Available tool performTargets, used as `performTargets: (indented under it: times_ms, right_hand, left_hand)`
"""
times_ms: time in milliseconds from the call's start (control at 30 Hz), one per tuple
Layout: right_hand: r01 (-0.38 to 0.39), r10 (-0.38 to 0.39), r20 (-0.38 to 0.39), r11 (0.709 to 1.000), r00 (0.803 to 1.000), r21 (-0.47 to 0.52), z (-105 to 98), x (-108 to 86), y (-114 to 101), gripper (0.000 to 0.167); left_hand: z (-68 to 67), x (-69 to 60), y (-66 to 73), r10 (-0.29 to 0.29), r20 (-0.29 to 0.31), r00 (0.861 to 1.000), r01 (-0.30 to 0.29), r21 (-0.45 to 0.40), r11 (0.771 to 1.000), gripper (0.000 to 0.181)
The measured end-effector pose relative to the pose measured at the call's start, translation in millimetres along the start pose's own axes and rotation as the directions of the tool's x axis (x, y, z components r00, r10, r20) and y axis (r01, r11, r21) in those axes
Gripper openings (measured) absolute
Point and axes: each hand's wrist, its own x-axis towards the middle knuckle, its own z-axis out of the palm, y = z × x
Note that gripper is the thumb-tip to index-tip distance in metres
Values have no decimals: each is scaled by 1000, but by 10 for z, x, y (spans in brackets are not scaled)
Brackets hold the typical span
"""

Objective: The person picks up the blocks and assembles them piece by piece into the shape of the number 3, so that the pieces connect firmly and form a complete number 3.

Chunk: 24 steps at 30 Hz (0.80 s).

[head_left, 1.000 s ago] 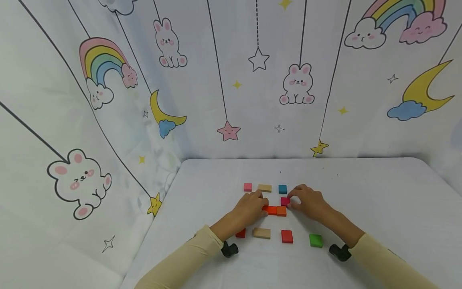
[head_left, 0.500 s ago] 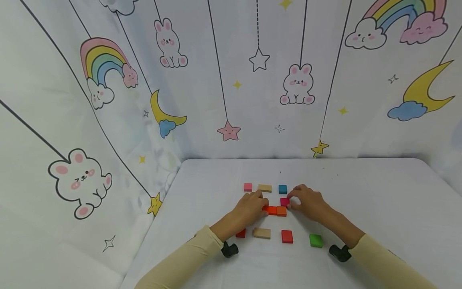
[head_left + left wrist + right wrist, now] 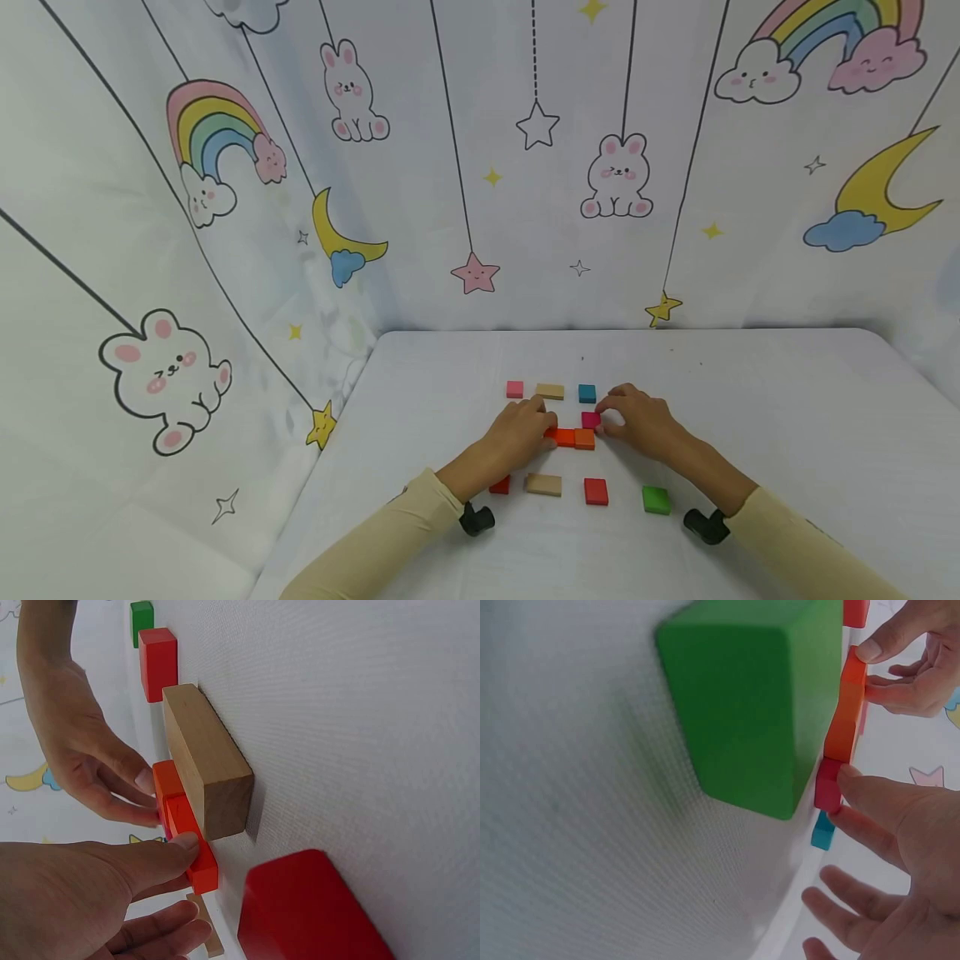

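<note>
The crimson block (image 3: 591, 420) is lying flat on the white cloth (image 3: 780, 433) just behind the orange block (image 3: 584, 439), its near side seeming to meet the orange block's far side, though whether they are truly touching is hard to tell. It is looking nearly square from above, so no long axis is standing out. The right hand (image 3: 637, 421) is clearly the nearer one: the crimson block is sitting to the left of its palm, being pinched between thumb and index finger, while the other fingers are spreading loosely and holding nothing. The orange block is joining end to end with the red-orange block (image 3: 564, 437), whose long axis is running left to right. The left hand (image 3: 517, 432) is pinching that block's left part, thumb on the near side, its lower fingers curving loosely. What seems to count most is how squarely the crimson block is sitting behind the orange end of this row. Farther out, the blue block (image 3: 587, 393) is lying just beyond the crimson one, and a natural wood block (image 3: 543, 485), a red block (image 3: 596, 492) and the green block (image 3: 656, 500) are lying nearer the person.
</note>
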Motion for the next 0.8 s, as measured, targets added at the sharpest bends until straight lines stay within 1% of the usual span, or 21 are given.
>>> performTargets:
  times_ms: [267, 800]
  right_hand:
    - [-2, 2, 6, 1000, 1000, -4, -4, 1, -6, 29]
    - [-12, 13, 18, 1000, 1000, -3, -19, 0, -30, 30]
  left_hand:
    - [1, 10, -4, -1, 4, 1000, 1, -10, 1000, 29]
    - [-11, 5, -1, 1, 4, 1000, -1, 3, 1000, 28]
